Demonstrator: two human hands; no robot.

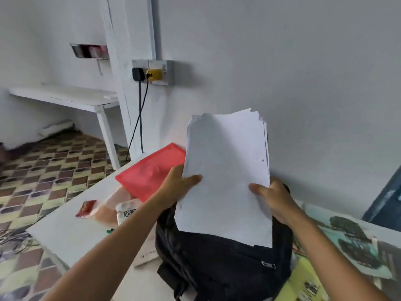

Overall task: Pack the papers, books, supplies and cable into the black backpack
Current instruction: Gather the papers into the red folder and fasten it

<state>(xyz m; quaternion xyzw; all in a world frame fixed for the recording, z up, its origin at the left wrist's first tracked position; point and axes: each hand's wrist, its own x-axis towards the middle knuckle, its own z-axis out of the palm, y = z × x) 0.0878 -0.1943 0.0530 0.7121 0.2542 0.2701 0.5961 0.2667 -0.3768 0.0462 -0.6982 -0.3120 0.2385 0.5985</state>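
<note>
A stack of white papers (225,170) stands upright over the black backpack (217,263), its lower edge in front of the bag's top. My left hand (178,185) grips the stack's left edge and my right hand (273,198) grips its right edge. The backpack sits on the white table (65,235) against the wall; its mouth is hidden behind the sheets. A red plastic folder (149,172) lies behind my left hand. A white booklet (145,255) pokes out under my left forearm.
A small red packet (86,208), pinkish papers and a white packet (125,211) lie on the table's left part. A picture book (347,242) lies at right. Two plugs with cables (141,109) hang from a wall socket. Patterned floor lies at left.
</note>
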